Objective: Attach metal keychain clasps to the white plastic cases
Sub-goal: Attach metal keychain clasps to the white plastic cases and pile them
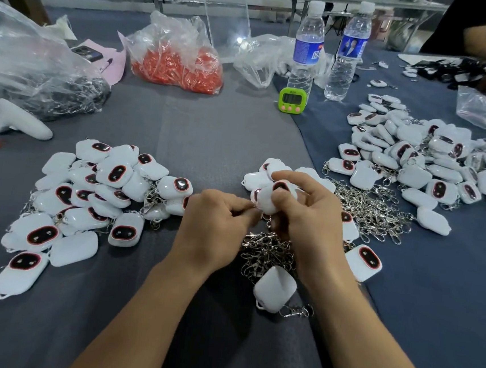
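Holding red pieces: clear bag; right hand grips white case.

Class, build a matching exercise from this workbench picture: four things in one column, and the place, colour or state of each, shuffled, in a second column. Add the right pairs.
Column one
1 timer
2 controller
3 clasps
4 case being fitted

Column two
A held in the right grip
B green, at the foot of a bottle
C white, far left on the table
D silver, in a loose heap

Pairs: 1-B, 2-C, 3-D, 4-A
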The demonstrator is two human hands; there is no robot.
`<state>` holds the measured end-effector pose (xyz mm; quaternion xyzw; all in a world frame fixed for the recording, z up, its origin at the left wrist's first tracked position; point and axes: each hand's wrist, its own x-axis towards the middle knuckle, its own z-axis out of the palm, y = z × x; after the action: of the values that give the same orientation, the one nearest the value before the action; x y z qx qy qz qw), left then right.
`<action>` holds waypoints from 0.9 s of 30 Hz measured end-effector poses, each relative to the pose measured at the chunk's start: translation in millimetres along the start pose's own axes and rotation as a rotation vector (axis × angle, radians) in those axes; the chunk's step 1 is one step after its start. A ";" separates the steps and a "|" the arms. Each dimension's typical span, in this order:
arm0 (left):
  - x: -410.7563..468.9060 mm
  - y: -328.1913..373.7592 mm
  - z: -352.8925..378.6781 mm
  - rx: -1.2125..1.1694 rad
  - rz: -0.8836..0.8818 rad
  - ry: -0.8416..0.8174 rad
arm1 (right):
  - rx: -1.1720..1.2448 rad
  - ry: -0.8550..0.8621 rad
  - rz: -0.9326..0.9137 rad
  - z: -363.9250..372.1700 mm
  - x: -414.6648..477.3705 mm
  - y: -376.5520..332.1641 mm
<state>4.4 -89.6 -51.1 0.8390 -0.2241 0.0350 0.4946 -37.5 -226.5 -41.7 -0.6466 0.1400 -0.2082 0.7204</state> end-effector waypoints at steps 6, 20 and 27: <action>-5.6 1.2 3.2 0.717 0.295 0.076 | -0.481 -0.019 -0.281 10.2 -10.0 8.2; 0.4 -0.1 -6.0 0.366 0.221 0.309 | -0.205 0.039 -0.011 -6.6 2.3 -3.7; 7.5 -18.2 -33.1 0.520 0.022 0.464 | -0.913 0.179 -0.101 -24.8 7.6 -5.7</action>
<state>24.0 -56.8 -47.0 0.9042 -0.0985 0.2860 0.3017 -43.2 -252.2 -38.6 -0.8829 0.2473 -0.2149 0.3365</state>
